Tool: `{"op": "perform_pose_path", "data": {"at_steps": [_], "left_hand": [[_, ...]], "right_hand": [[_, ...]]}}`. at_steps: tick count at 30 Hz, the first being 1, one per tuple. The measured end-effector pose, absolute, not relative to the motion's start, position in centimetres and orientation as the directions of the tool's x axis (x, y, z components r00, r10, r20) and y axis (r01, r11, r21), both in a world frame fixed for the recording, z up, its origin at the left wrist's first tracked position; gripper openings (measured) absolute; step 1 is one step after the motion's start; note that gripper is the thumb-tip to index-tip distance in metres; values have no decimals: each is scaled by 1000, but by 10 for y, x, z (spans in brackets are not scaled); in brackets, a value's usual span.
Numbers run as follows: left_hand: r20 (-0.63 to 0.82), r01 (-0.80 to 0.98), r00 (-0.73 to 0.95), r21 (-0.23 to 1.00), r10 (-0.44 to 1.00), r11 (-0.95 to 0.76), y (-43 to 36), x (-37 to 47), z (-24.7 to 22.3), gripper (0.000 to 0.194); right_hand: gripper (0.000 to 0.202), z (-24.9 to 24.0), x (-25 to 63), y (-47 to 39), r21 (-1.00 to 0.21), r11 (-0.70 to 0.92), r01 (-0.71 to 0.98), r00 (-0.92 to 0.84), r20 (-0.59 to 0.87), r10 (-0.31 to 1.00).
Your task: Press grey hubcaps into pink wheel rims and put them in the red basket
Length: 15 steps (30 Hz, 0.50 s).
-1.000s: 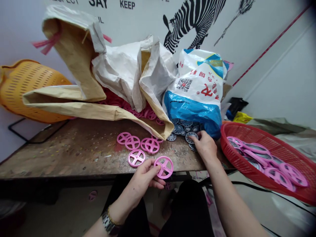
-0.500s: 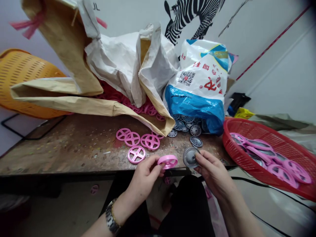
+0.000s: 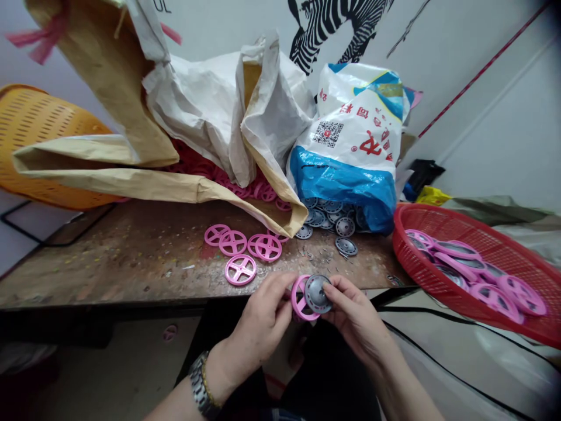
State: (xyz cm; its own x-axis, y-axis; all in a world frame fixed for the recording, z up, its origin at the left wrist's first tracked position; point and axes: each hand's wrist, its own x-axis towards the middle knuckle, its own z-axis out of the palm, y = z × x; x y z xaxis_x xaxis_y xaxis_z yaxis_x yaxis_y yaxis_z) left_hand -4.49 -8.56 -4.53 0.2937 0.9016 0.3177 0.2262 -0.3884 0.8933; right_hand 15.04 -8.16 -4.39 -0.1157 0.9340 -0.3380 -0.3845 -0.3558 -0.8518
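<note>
My left hand (image 3: 265,313) grips a pink spoked ring (image 3: 300,299) by its left side, in front of the table's edge. A grey disc (image 3: 316,293) is pinched in my right hand (image 3: 350,310) and overlaps the right part of that ring. Several loose pink rings (image 3: 241,269) lie on the wooden table (image 3: 153,257) beyond my left hand. One grey disc (image 3: 346,246) rests on the table, near more grey discs (image 3: 345,226) at the mouth of a blue and white bag (image 3: 346,175).
A red basket (image 3: 407,257) with pink and grey pieces stands at the right. Paper sacks (image 3: 197,99) holding pink rings (image 3: 193,165) fill the back left, beside an orange basket (image 3: 48,123). A pink ring (image 3: 170,332) lies on the floor.
The pink ring and the grey disc, apart before, now overlap. My right hand has moved left with the disc, and the pink ring has tilted to face me.
</note>
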Motion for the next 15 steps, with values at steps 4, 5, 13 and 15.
{"op": "perform_pose_path", "data": {"at_steps": [4,5,13,15], "left_hand": [[-165,-96,455,968,875,232,-88,-39,-33,49],[-218,-136,491,937,843,321,-88,-38,-30,48],[-264,-181,404,915,876,360,-85,-33,-36,36],[-254,-170,387,925,886,340,-85,-32,-39,34]], "right_hand": [[43,-42,148,-81,-920,-226,-321,46,-253,966],[44,-42,147,-81,-933,-195,-303,83,-230,970],[31,-47,135,-94,-1000,9,-6,159,8,987],[31,-48,133,-96,-999,29,26,151,32,988]]}}
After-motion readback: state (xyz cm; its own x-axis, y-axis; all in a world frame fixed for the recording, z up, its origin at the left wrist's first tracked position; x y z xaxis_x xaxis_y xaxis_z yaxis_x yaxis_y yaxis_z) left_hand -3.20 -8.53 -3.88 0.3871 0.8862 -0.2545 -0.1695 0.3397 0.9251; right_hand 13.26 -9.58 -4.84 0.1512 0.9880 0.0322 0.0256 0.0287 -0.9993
